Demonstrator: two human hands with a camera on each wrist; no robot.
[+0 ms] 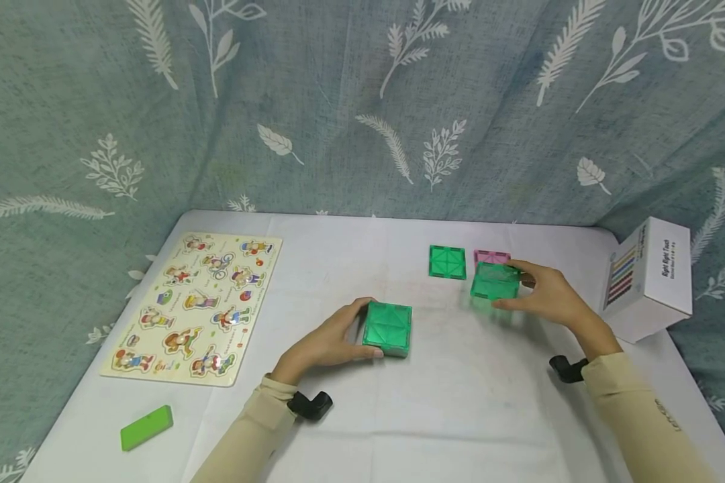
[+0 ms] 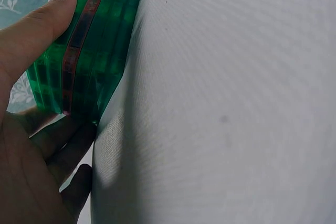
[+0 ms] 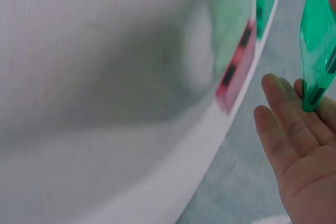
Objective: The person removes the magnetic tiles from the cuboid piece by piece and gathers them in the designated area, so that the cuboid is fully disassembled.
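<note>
My left hand point(image 1: 329, 339) grips a stack of green square magnetic tiles point(image 1: 388, 327) at mid-table, thumb on the near side and fingers on the far side. A reddish layer point(image 2: 84, 32) runs through that stack in the left wrist view. To the right, my right hand point(image 1: 546, 295) pinches a single see-through green magnetic tile point(image 1: 495, 282) by its edges, raised over the tabletop. Just behind it a pink magnetic tile point(image 1: 491, 255) lies flat, partly hidden by the held one. Left of the pink tile lies another green magnetic tile point(image 1: 447, 261).
A wooden picture puzzle board point(image 1: 196, 308) lies on the left of the white-covered table point(image 1: 459, 416). Nearer me at the left is a bright green block point(image 1: 147, 428). A white box point(image 1: 648, 278) stands at the right edge. A leaf-patterned cloth point(image 1: 326, 100) hangs behind the table.
</note>
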